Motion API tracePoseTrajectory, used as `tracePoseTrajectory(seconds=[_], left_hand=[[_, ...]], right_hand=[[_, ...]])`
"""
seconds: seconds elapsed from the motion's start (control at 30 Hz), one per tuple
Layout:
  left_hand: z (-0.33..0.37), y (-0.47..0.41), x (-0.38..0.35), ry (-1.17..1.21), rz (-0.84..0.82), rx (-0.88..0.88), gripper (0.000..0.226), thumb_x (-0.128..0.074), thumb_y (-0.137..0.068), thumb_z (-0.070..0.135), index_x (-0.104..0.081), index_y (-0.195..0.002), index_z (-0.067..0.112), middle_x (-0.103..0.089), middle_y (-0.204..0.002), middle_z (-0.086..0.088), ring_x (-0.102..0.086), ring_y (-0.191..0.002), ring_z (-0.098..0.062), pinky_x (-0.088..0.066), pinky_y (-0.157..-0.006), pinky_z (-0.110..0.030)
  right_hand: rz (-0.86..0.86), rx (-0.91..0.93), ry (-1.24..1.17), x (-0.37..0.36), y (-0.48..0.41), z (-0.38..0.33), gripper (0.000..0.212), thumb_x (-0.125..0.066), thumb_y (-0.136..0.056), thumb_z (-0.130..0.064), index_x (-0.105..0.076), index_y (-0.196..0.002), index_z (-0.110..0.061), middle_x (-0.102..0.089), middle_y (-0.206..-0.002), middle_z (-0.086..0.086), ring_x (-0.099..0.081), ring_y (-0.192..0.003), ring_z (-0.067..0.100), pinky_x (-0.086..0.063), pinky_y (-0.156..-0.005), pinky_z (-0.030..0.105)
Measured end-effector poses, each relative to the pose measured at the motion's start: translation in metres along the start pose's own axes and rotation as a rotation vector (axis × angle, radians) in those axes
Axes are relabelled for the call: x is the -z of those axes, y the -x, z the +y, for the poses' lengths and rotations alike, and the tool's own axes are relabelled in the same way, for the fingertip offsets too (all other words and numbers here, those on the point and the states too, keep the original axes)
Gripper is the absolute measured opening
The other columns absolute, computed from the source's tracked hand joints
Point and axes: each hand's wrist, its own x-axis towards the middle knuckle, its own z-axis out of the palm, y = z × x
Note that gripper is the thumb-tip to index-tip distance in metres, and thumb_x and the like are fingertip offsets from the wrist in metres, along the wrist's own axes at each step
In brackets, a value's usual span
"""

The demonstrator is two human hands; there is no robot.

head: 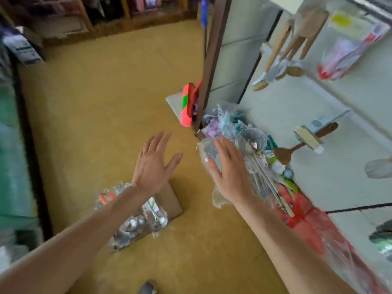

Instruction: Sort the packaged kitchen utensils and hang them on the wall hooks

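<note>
Right hand (pixel 229 168) is lying flat, fingers straight, on the packaged utensils (pixel 252 134) heaped at the foot of the wall panel (pixel 282 111). Left hand (pixel 153 164) is hovering spread, holding nothing. Packets are probably handling light, crinkly and slippery, so pinching the stiff handle end looks best.

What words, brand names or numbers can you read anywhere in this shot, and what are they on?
Nothing can be read; the whole picture is motion-blurred.
Yellow label at top right: blurred.
Blue-and-white package at far left: print too blurred.
White card on a packet in the cardboard box: too small.
</note>
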Motion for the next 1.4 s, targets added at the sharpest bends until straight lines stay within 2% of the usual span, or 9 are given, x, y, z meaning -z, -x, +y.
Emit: tracePoseTrajectory(seconds=[0.4, 0.5, 0.57, 0.63, 0.7, 0.77, 1.0, 1.3, 1.4], left_hand=[[-0.175, 0.066, -0.006, 0.081, -0.075, 0.589, 0.066, -0.037, -0.093, 0.064, -0.041, -0.144, 0.023, -0.053, -0.141, -0.001, -0.045, -0.132, -0.028, -0.035, -0.110, -0.055], [-0.207, 0.079, -0.045, 0.144, -0.088, 0.722, 0.069, -0.036, -0.089, 0.070, -0.042, -0.140, 0.024, -0.060, -0.131, -0.006, -0.015, -0.148, -0.034, -0.034, -0.108, -0.062], [-0.224, 0.085, -0.076, 0.212, -0.081, 0.807, 0.054, -0.051, -0.094, 0.052, -0.047, -0.135, 0.017, -0.030, -0.156, -0.013, -0.003, -0.150, -0.027, -0.038, -0.108, -0.054], [-0.239, 0.087, -0.108, 0.250, -0.069, 0.872, 0.049, -0.057, -0.095, 0.041, -0.047, -0.136, 0.016, -0.019, -0.161, -0.013, -0.037, -0.140, -0.022, -0.048, -0.098, -0.043], [-0.255, 0.093, -0.145, 0.295, -0.088, 0.955, 0.050, -0.059, -0.093, 0.041, -0.047, -0.136, 0.017, -0.055, -0.136, -0.010, -0.062, -0.112, -0.026, -0.053, -0.086, -0.044], [-0.270, 0.099, -0.182, 0.350, -0.088, 1.044, 0.049, -0.062, -0.092, 0.040, -0.049, -0.132, 0.015, -0.066, -0.116, -0.007, -0.065, -0.100, -0.028, -0.054, -0.081, -0.045], [-0.313, 0.111, -0.293, 0.463, -0.042, 1.240, 0.056, -0.062, -0.093, 0.032, -0.040, -0.141, 0.012, -0.058, -0.131, -0.008, -0.059, -0.115, -0.021, -0.041, -0.083, -0.027], [-0.361, 0.086, -0.383, 0.477, -0.020, 1.329, 0.072, -0.070, -0.087, 0.032, -0.031, -0.143, 0.008, -0.054, -0.131, -0.013, -0.055, -0.117, -0.030, -0.046, -0.084, -0.039], [-0.367, 0.082, -0.394, 0.544, 0.025, 1.397, 0.055, -0.074, -0.084, 0.029, -0.042, -0.123, 0.008, -0.056, -0.102, -0.003, -0.057, -0.094, -0.023, -0.047, -0.074, -0.037]], right_hand=[[-0.293, 0.144, -0.074, -0.175, -0.068, -0.109, 0.070, -0.029, -0.098, -0.060, -0.035, -0.152, -0.017, -0.035, -0.157, 0.005, -0.028, -0.145, 0.019, -0.027, -0.119, 0.037], [-0.374, 0.155, -0.089, -0.227, -0.078, -0.102, 0.068, -0.035, -0.099, -0.057, -0.034, -0.152, -0.015, -0.035, -0.157, 0.005, -0.028, -0.146, 0.019, -0.028, -0.118, 0.039], [-0.438, 0.159, -0.099, -0.266, -0.082, -0.092, 0.065, -0.040, -0.099, -0.053, -0.035, -0.151, -0.013, -0.036, -0.156, 0.006, -0.030, -0.145, 0.020, -0.030, -0.117, 0.042], [-0.493, 0.165, -0.094, -0.309, -0.084, -0.079, 0.064, -0.044, -0.100, -0.050, -0.036, -0.151, -0.013, -0.037, -0.155, 0.006, -0.032, -0.144, 0.021, -0.032, -0.116, 0.042], [-0.545, 0.169, -0.085, -0.351, -0.082, -0.063, 0.063, -0.047, -0.099, -0.048, -0.036, -0.151, -0.013, -0.039, -0.155, 0.006, -0.034, -0.143, 0.022, -0.033, -0.115, 0.042], [-0.594, 0.169, -0.079, -0.390, -0.077, -0.048, 0.062, -0.049, -0.099, -0.046, -0.037, -0.150, -0.012, -0.041, -0.153, 0.007, -0.036, -0.141, 0.023, -0.033, -0.115, 0.042], [-0.736, 0.117, -0.086, -0.514, -0.055, 0.005, 0.063, -0.056, -0.097, -0.044, -0.038, -0.149, -0.013, -0.044, -0.149, 0.008, -0.040, -0.138, 0.023, -0.035, -0.110, 0.034], [-0.800, -0.263, -0.162, -0.611, -0.045, 0.042, 0.072, -0.070, -0.088, -0.036, -0.038, -0.148, -0.013, -0.042, -0.146, 0.008, -0.040, -0.136, 0.025, -0.033, -0.112, 0.036], [-0.760, -0.366, -0.195, -0.625, -0.047, 0.047, 0.076, -0.077, -0.081, -0.031, -0.039, -0.145, -0.013, -0.047, -0.141, 0.008, -0.047, -0.129, 0.025, -0.039, -0.109, 0.039]])
